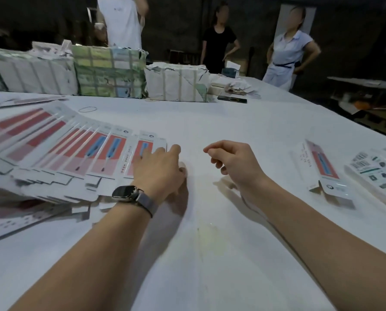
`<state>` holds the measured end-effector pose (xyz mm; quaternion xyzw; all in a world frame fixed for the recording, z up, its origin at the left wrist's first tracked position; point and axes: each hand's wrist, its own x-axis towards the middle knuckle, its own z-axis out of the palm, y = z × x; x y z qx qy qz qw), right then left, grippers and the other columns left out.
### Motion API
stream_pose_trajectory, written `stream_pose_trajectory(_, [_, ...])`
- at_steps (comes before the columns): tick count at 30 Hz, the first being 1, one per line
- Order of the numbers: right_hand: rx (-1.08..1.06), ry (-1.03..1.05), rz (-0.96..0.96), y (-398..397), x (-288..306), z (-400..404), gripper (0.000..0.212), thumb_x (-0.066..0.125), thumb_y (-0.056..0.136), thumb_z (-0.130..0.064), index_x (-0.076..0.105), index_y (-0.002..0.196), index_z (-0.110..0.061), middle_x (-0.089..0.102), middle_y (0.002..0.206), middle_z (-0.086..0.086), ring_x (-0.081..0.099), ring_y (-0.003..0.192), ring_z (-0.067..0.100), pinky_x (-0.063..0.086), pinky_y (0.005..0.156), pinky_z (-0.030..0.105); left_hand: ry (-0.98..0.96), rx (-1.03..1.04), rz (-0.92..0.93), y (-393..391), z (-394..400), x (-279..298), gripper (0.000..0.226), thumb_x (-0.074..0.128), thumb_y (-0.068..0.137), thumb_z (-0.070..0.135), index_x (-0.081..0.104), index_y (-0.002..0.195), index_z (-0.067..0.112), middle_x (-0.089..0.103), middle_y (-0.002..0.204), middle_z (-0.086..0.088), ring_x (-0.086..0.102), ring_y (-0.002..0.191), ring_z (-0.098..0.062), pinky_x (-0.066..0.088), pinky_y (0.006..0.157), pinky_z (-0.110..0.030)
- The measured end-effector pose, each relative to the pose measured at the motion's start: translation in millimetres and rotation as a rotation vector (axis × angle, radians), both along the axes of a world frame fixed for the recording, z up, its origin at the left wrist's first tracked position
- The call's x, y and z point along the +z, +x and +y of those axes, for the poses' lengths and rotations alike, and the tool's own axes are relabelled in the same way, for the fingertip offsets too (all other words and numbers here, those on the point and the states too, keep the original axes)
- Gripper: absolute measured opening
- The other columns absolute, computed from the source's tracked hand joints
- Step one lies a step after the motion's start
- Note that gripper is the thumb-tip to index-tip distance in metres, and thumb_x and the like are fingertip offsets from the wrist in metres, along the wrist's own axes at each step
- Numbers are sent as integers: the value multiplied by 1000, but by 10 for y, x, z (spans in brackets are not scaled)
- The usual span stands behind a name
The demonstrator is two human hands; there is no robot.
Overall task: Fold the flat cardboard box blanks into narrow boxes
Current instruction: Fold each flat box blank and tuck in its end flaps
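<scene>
White cloth covers the table (210, 122), with wrapped bundles (111, 71) stacked far beyond the hands and three people standing behind them. A fanned row of flat box blanks (79, 151) spreads out from the left hand (159, 167) toward its outer side, each blank's long axis running away from the person. That hand is much the nearer: its fingers lie on the nearest blank (151, 142), whether pressing or pinching its edge I cannot tell. The right hand (232, 160) hovers just beside it, loosely curled, holding nothing. A folded box (322, 169) lies well outside the right hand.
</scene>
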<state>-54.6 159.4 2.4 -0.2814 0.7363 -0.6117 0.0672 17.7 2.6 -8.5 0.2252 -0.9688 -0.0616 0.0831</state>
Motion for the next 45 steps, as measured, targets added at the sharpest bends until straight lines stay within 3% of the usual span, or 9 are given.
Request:
stream_pose_trajectory(4, [-30, -32, -53, -18, 3, 13, 23, 60, 93, -8, 75, 78, -19, 61, 58, -13, 52, 56, 1, 41, 53, 14, 19, -23, -22, 9, 19, 18, 39, 45, 100, 37, 44, 140, 35, 51, 137, 0, 36, 134, -34, 27, 106, -60])
stream_pose_trajectory(10, [-21, -111, -138, -30, 36, 38, 24, 58, 95, -9, 76, 81, -16, 58, 62, -7, 50, 59, 9, 40, 55, 21, 31, -77, 100, 29, 99, 32, 56, 51, 90, 8, 43, 142, 27, 50, 129, -7, 46, 117, -36, 43, 81, -39])
stream_pose_trajectory(17, [-19, -166, -186, -59, 23, 32, 25, 56, 96, -11, 75, 82, -16, 57, 65, -3, 50, 59, 10, 39, 56, 25, -66, -102, 147, 118, 118, 143, 44, 58, 87, 8, 49, 129, 20, 61, 105, -11, 59, 94, -38, 49, 71, -39])
stream_pose_trajectory(22, [-50, -198, -179, -90, 12, 31, 24, 56, 96, -11, 74, 82, -16, 57, 63, -4, 49, 57, 11, 38, 56, 26, -34, -162, 498, 145, 95, 284, 46, 52, 90, 1, 55, 131, 20, 64, 110, -14, 59, 93, -42, 52, 76, -47])
stream_pose_trajectory(25, [-88, -251, -150, -111, 37, 37, 16, 57, 96, -12, 70, 93, -20, 56, 68, -5, 49, 56, 9, 38, 55, 24, 208, -250, 804, 149, 136, 331, 52, 58, 85, -5, 56, 131, 19, 67, 109, -4, 68, 91, -29, 57, 70, -48])
stream_pose_trajectory(29, [-164, -221, 7, -126, 85, 81, 20, 60, 97, -24, 56, 114, -35, 60, 95, 1, 61, 76, 13, 48, 61, 27, 916, -306, 807, 132, 276, 341, 60, 65, 89, 2, 46, 139, 28, 63, 102, 8, 73, 80, -8, 59, 58, -24])
stream_pose_trajectory(33, [-119, -183, 105, -81, 107, 132, 35, 70, 91, -24, 54, 121, -33, 64, 107, 3, 71, 86, 22, 62, 69, 37, 1416, -329, 638, 118, 407, 317, 61, 50, 89, -13, 49, 136, 26, 65, 110, -18, 73, 95, -31, 63, 76, -49])
stream_pose_trajectory(40, [25, -70, 231, 21, 66, 110, 50, 77, 84, -29, 53, 128, -33, 55, 110, -11, 59, 87, 3, 55, 50, 25, 1809, -434, 528, 177, 423, 276, 36, 39, 104, 24, 53, 137, 21, 75, 111, -13, 75, 89, -29, 62, 66, -41])
stream_pose_trajectory(45, [-70, -40, 425, 22, 106, 156, 74, 83, 79, -25, 39, 136, -44, 42, 134, -19, 46, 119, 8, 50, 82, 16, 1826, -471, 408, 188, 408, 299, 53, 22, 105, 56, 58, 128, 24, 76, 110, -12, 76, 92, -29, 61, 64, -37])
